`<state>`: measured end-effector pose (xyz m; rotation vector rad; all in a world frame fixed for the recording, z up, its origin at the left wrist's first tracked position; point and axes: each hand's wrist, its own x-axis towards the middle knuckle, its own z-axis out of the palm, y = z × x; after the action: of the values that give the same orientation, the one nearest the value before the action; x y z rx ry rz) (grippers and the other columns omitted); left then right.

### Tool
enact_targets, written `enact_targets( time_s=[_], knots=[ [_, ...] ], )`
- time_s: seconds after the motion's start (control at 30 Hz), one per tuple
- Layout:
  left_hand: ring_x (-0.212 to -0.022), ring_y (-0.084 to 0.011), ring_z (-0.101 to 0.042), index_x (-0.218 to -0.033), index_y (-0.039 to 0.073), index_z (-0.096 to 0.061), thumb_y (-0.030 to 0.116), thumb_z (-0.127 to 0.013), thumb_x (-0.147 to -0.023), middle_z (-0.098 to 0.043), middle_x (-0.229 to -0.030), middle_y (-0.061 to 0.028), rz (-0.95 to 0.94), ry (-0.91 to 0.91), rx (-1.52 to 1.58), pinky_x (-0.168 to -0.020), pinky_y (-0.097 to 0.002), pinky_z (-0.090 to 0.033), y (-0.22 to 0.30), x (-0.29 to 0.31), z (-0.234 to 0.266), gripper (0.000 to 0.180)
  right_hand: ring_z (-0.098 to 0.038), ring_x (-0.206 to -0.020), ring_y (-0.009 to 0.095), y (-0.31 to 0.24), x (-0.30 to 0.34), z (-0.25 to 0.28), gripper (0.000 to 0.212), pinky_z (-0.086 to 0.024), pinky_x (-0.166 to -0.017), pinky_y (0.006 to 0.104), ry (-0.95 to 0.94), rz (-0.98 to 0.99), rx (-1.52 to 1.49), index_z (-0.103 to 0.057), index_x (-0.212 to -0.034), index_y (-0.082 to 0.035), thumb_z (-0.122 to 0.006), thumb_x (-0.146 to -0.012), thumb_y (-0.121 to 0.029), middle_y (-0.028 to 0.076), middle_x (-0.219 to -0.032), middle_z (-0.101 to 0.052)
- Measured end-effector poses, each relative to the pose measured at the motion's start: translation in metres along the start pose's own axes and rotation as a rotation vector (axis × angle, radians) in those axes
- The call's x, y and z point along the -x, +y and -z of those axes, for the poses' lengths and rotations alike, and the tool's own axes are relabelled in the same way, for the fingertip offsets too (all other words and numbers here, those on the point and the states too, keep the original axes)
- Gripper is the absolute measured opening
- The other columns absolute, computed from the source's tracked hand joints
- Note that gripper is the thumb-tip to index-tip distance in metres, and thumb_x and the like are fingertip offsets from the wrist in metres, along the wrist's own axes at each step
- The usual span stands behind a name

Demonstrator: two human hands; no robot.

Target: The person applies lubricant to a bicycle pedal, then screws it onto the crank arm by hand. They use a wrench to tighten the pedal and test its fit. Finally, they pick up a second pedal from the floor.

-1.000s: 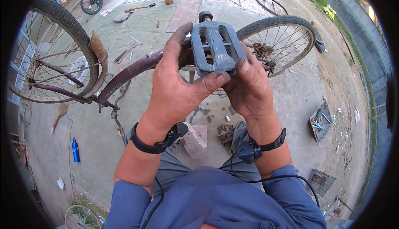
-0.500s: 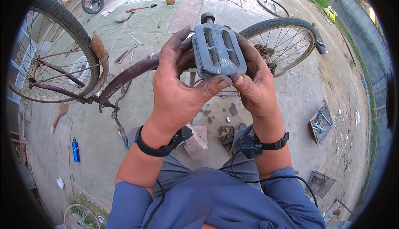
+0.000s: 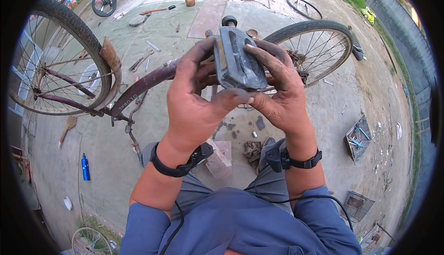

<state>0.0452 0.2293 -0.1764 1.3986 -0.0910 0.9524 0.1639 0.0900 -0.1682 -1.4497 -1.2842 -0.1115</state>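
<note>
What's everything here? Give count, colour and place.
pedal: 1, dark grey, centre, held
bicycle: 1, dark purple, behind pedal
hand tools: several, mixed colours, upper left
bucket: 1, orange, top
loose wheel: 1, black, top right
toy car: 1, yellow, upper right
tool tray: 1, dark, right
wire basket: 1, grey, lower right
brush: 1, tan, left
bottle: 1, blue, lower left
block: 1, pinkish grey, lower centre
rag: 1, dark, right of block
left hand: 1, dirty, pedal's left side
right hand: 1, dirty, pedal's right side
wrist straps: 2, black, below hands
shirt: 1, blue, bottom
</note>
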Motion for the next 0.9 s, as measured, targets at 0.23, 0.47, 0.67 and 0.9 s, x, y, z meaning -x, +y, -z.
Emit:
enact_targets(
  time_s=[0.23,0.47,0.67,0.9],
  knots=[
    [-0.109,-0.0212,-0.064,-0.128,0.002,-0.057,0.032,-0.044,-0.105,-0.066,-0.119,-0.0113,0.605,0.132,0.702,-0.092,-0.0387,-0.054,-0.014,-0.027,-0.003,0.040,-0.059,-0.111,0.037,0.002,0.001,-0.002,0.073,-0.052,-0.089,0.0424,0.036,0.074,0.120,-0.061,-0.130,-0.003,-0.083,-0.074,-0.045,0.024,-0.125,-0.056],
    [-0.102,-0.0219,-0.066,-0.120,0.002,-0.060,0.028,-0.039,-0.106,-0.068,-0.114,-0.0109,0.589,-0.036,0.997,-0.093,-0.0387,-0.054,-0.021,-0.035,-0.012,0.037,-0.058,-0.117,0.034,0.003,-0.003,0.007,0.073,-0.050,-0.095,0.0407,0.002,0.141,0.211,-0.061,-0.129,-0.001,-0.079,-0.077,-0.049,0.023,-0.129,-0.057],
    [-0.100,-0.0229,-0.067,-0.117,0.002,-0.062,0.033,-0.042,-0.103,-0.069,-0.110,-0.0117,0.636,-0.041,1.119,-0.091,-0.0390,-0.056,-0.031,-0.042,-0.011,0.038,-0.060,-0.113,0.038,0.006,-0.005,0.007,0.075,-0.051,-0.093,0.0443,-0.004,0.164,0.214,-0.065,-0.125,-0.005,-0.087,-0.065,-0.045,0.023,-0.122,-0.061],
    [-0.098,-0.0214,-0.068,-0.119,0.002,-0.062,0.035,-0.046,-0.102,-0.070,-0.109,-0.0116,0.921,0.157,1.033,-0.091,-0.0376,-0.055,-0.018,-0.034,-0.006,0.040,-0.060,-0.115,0.039,0.018,-0.005,0.012,0.072,-0.054,-0.091,0.0429,-0.098,-0.018,0.053,-0.070,-0.120,-0.008,-0.090,-0.059,-0.043,0.024,-0.131,-0.053]
  ],
)
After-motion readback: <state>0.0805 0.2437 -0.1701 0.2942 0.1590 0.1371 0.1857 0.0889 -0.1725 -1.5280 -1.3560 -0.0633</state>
